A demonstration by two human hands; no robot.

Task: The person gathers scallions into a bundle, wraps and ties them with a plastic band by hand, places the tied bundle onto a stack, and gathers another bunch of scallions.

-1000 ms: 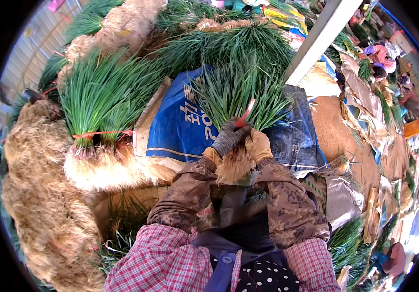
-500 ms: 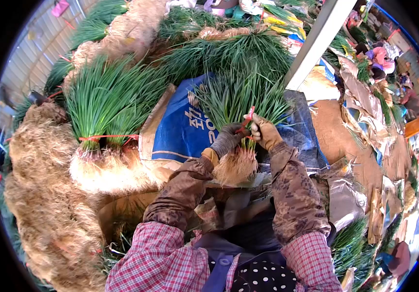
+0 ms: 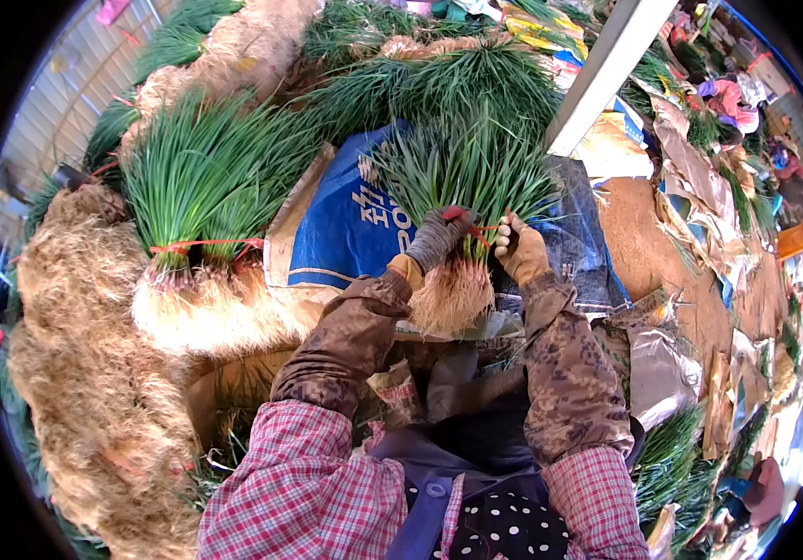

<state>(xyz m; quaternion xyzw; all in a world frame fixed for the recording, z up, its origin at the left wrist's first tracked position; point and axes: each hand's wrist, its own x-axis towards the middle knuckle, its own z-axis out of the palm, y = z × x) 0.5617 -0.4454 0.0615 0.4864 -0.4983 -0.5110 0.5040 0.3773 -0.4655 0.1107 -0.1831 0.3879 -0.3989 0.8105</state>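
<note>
A bunch of green onions (image 3: pixel 462 177) lies in front of me, leaves pointing away and pale roots towards me. My left hand (image 3: pixel 435 241), in a grey glove with a red patch near the fingertips, is closed around the left side of its stems. A red tie (image 3: pixel 483 233) runs across the stems to my right hand (image 3: pixel 521 250). That hand, in a tan glove, is closed in a pinch on the tie's end at the bunch's right side. Beneath the bunch is a blue sack (image 3: pixel 338 229) with white lettering.
Tied green onion bunches (image 3: pixel 201 187) stand to the left, beside a long heap of roots (image 3: pixel 103 373). More green onions (image 3: pixel 448 89) lie behind. A pale metal post (image 3: pixel 607 79) slants up at the right. Paper and sacking (image 3: pixel 667 373) lie to the right, with people further off.
My right hand has moved slightly down and right from the stems, drawing the red tie sideways. My left hand stays on the bunch, its fingertips now turned further over the stems.
</note>
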